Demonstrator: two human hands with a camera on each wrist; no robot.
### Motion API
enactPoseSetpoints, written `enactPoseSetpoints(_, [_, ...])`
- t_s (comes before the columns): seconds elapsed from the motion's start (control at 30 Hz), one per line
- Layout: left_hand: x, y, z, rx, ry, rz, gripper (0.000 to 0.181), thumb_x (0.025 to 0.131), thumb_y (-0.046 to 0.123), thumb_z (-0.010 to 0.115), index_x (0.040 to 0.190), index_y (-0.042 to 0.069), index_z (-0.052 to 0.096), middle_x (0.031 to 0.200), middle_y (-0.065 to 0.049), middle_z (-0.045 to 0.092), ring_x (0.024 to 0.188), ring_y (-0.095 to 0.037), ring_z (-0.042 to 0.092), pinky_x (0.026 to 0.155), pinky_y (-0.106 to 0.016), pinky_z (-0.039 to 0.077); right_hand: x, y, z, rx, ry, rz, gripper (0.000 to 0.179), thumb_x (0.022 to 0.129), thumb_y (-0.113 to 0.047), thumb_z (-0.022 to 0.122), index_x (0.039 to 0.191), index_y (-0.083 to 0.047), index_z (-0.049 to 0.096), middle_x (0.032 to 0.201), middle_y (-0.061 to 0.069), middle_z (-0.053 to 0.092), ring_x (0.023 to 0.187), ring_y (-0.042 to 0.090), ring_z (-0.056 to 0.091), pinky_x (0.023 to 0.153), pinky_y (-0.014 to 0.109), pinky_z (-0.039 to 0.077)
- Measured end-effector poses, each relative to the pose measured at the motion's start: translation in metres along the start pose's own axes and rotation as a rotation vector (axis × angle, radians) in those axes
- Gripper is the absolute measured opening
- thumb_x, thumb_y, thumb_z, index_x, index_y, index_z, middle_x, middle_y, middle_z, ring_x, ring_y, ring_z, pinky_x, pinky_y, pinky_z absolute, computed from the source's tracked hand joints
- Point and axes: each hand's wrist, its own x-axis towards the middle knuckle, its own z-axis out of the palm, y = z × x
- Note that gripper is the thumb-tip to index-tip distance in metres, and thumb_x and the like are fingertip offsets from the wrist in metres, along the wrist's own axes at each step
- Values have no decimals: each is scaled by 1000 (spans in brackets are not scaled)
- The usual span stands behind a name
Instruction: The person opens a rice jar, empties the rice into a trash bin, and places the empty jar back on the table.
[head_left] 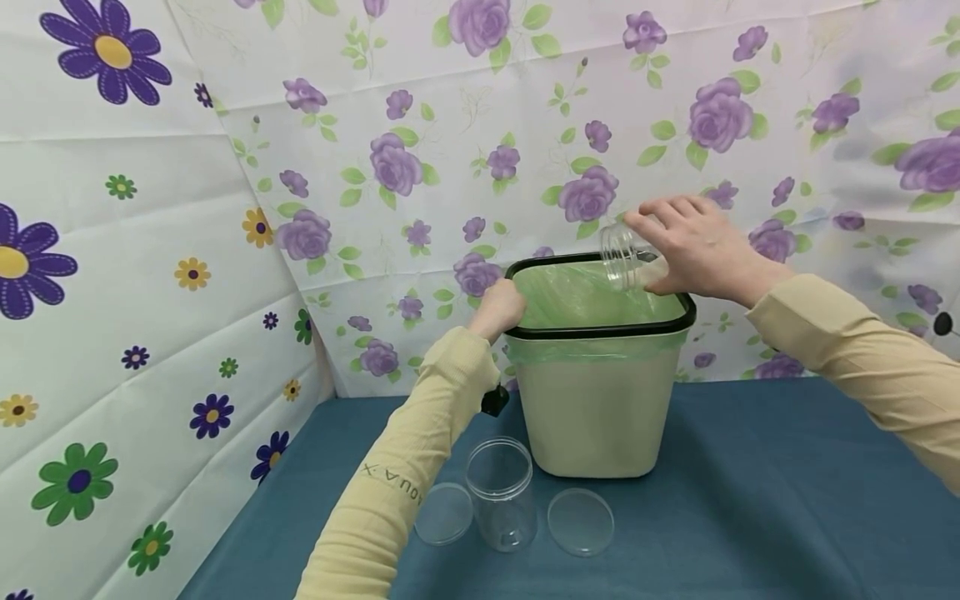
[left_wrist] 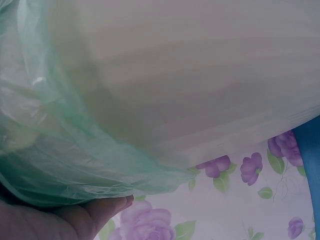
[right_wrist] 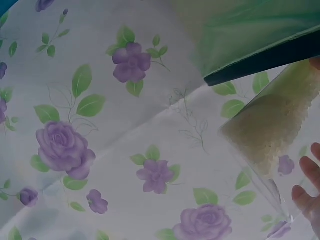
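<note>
My right hand [head_left: 701,246] grips a clear plastic jar [head_left: 618,256], tipped nearly on its side with its mouth over the trash bin [head_left: 596,408]. Pale, rice-like grains [right_wrist: 275,120] lie along the jar's lower side in the right wrist view. At the bin's left edge, my left hand [head_left: 500,307] holds the black rim [head_left: 600,332], its fingers curled there. A thin green bag [head_left: 562,296] lines the bin and folds over the outside. In the left wrist view, part of the left hand [left_wrist: 75,220] shows against the bag, the rest out of frame.
A second clear jar [head_left: 501,517] stands uncovered on the blue tablecloth [head_left: 780,483] in front of the bin. One clear round lid [head_left: 444,514] lies left of it, another lid [head_left: 581,522] right. Flowered sheets [head_left: 420,75] hang behind and to the left.
</note>
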Motion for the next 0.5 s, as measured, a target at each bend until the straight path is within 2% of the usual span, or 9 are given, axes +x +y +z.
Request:
enactPoseSetpoints(0.1, [-11,5,-8,-14,1,-12,21,81,13,47,98,3,56,99,-6,49,72,-22,51,56,-32,43,2,-1,1,-4,16,-29,85,50,-26,83,122,-1,45,110,21,47,97,42,44,83,53,33])
enactPoseSetpoints(0.2, [-36,17,-26,-27,-6,-11,24,82,11,45,101,1,57,99,-8,50,73,-22,51,57,-32,44,4,-1,3,-14,27,-56,85,48,-26,84,120,0,46,108,20,47,95,42,45,83,52,33])
enactPoseSetpoints(0.23, [-55,28,-40,-27,-22,-30,25,83,8,44,104,0,56,102,-9,50,75,-23,51,60,-33,45,4,-1,4,-18,28,-64,85,48,-26,84,120,0,47,108,21,47,94,41,45,82,52,33])
enactPoseSetpoints(0.3, [-69,35,-50,-28,-22,-27,28,83,6,42,105,-2,57,103,-11,51,76,-24,51,61,-33,45,5,-1,5,-24,20,-78,87,46,-26,85,120,1,47,108,21,48,94,41,45,83,51,33])
enactPoseSetpoints(0.33, [-69,35,-50,-28,-23,-28,28,83,5,41,105,-2,57,103,-11,51,76,-24,51,62,-33,45,6,-1,5,-29,13,-84,87,46,-25,86,120,1,48,108,21,48,94,41,45,83,51,33])
enactPoseSetpoints(0.4, [-58,30,-41,-16,-20,-26,27,83,6,41,104,-1,57,103,-11,51,75,-24,51,61,-33,45,7,-2,6,-39,-5,-96,88,46,-25,86,120,2,48,109,22,49,97,41,45,85,52,32])
enactPoseSetpoints(0.43, [-48,25,-35,-15,-16,-26,25,83,7,42,101,0,57,101,-10,51,75,-24,51,59,-33,45,7,-2,6,-42,-15,-101,88,46,-25,87,121,2,48,109,23,49,98,41,45,86,52,31])
enactPoseSetpoints(0.47, [-33,16,-23,-14,8,-1,23,81,8,42,96,1,58,97,-9,51,71,-23,50,55,-32,44,7,-2,7,-45,-23,-105,88,46,-24,87,121,2,49,110,24,49,99,41,44,87,52,30])
enactPoseSetpoints(0.5, [-25,12,-18,-8,17,4,21,80,9,43,94,2,58,96,-8,51,70,-22,50,55,-32,43,7,-2,7,-51,-32,-109,88,46,-24,87,121,1,49,110,24,49,100,41,44,89,53,30])
